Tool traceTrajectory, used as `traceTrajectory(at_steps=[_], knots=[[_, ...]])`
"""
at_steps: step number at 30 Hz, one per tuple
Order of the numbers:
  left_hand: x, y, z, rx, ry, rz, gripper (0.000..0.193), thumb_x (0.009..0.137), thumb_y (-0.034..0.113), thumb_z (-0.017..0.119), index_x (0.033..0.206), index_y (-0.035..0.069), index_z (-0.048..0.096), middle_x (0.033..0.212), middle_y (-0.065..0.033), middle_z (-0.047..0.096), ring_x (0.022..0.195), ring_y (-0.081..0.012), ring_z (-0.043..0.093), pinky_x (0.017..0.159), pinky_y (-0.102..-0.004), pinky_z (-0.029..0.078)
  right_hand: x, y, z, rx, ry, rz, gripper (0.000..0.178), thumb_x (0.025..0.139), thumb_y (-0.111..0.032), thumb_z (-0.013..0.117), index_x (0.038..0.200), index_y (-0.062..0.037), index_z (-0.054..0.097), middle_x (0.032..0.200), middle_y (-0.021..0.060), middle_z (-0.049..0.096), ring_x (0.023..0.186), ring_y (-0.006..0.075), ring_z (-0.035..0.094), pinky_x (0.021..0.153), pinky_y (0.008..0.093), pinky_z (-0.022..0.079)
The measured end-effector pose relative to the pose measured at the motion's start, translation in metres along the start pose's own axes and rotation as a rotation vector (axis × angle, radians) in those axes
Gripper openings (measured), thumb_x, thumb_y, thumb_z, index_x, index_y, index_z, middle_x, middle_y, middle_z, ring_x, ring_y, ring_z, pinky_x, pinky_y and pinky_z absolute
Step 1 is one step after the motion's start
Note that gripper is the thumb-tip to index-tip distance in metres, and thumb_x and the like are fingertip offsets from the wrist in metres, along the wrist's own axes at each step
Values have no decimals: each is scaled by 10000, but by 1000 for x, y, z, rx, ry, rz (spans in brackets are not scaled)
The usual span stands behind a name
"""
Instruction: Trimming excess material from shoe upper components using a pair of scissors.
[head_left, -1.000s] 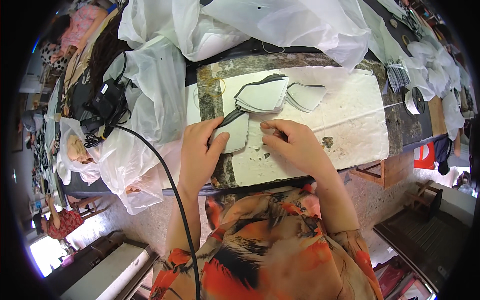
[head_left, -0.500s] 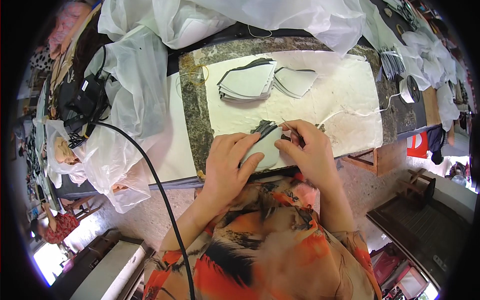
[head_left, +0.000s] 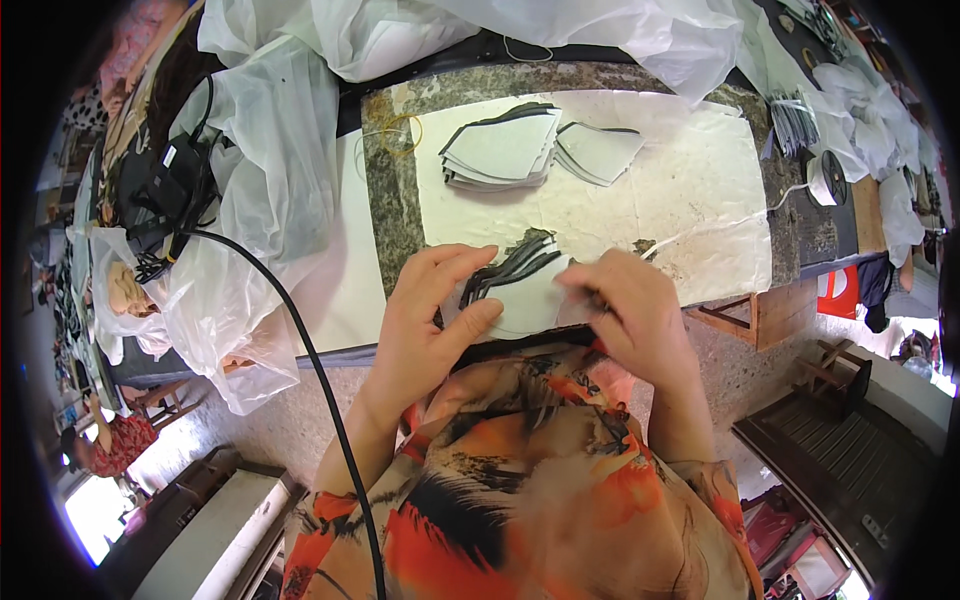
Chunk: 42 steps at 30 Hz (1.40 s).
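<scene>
A stack of thin, pale grey-white cut pieces with dark edges [head_left: 527, 300] lies fanned near the table's front edge, between my two hands. On its left, my left hand [head_left: 425, 315] has thumb and index finger spread apart. The thumb tip rests at the near-left side of the stack, and the index fingertip is by the dark edges. At the right edge of the stack, my right hand [head_left: 640, 318] has curled fingers blurred by motion. Whether it holds anything is not visible.
A larger pile of similar pieces [head_left: 500, 150] and a smaller pile [head_left: 600, 155] lie farther back on the white sheet [head_left: 690, 200]. A white tape spool [head_left: 826, 180] stands at the right. Plastic bags [head_left: 270, 170] and a black cable [head_left: 310, 345] are at the left.
My left fingers have spread and lifted off the top of the stack, whose dark edges now show more fanned. The thin pointed thing at my right fingers is no longer visible.
</scene>
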<state>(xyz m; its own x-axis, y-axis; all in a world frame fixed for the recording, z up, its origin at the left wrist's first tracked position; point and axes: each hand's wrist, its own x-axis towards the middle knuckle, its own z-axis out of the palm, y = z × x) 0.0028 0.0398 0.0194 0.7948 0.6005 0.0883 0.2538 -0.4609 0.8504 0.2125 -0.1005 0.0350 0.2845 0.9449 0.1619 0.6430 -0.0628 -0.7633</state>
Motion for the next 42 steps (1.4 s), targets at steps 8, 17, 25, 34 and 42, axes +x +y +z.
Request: traceTrajectory(at_steps=[8, 17, 25, 34, 42], knots=[[8, 18, -7, -615, -275, -300, 379, 957, 178, 717, 1306, 43, 657, 1095, -14, 614, 919, -74, 533, 776, -210, 445, 0, -19, 5, 80, -143, -261, 271, 739, -26, 732, 994, -108, 687, 765, 74, 576, 669, 288, 590, 569, 385, 460], [0, 20, -4, -1249, -347, -670, 89, 984, 59, 662, 1028, 37, 589, 757, -16, 631, 480, -17, 440, 373, -193, 273, -6, -27, 15, 172, -246, -268, 312, 734, -27, 739, 1028, -121, 692, 795, 58, 598, 715, 280, 626, 615, 377, 502], [-19, 28, -4, -1148, -204, -717, 89, 1016, 97, 639, 1003, 23, 590, 679, 38, 512, 487, -12, 380, 424, -191, 263, -11, -34, 13, 361, -298, 64, 284, 859, -47, 710, 1132, -71, 634, 972, 94, 673, 872, 301, 692, 733, 362, 554], [-23, 22, -1, -1126, -150, -765, 123, 1041, 148, 618, 994, 37, 597, 699, 52, 491, 504, -10, 344, 439, -192, 252, -7, -36, 15, 526, -257, 321, 168, 921, -82, 735, 1053, 3, 675, 897, 36, 674, 752, 80, 577, 679, 240, 478], [-27, 19, -3, -1063, -127, -661, 138, 1042, 153, 618, 984, 31, 593, 696, 56, 490, 508, -8, 352, 440, -194, 258, -7, -31, 26, 426, -190, 160, 149, 902, -77, 736, 1027, -21, 677, 918, 91, 673, 806, 190, 656, 710, 300, 521]])
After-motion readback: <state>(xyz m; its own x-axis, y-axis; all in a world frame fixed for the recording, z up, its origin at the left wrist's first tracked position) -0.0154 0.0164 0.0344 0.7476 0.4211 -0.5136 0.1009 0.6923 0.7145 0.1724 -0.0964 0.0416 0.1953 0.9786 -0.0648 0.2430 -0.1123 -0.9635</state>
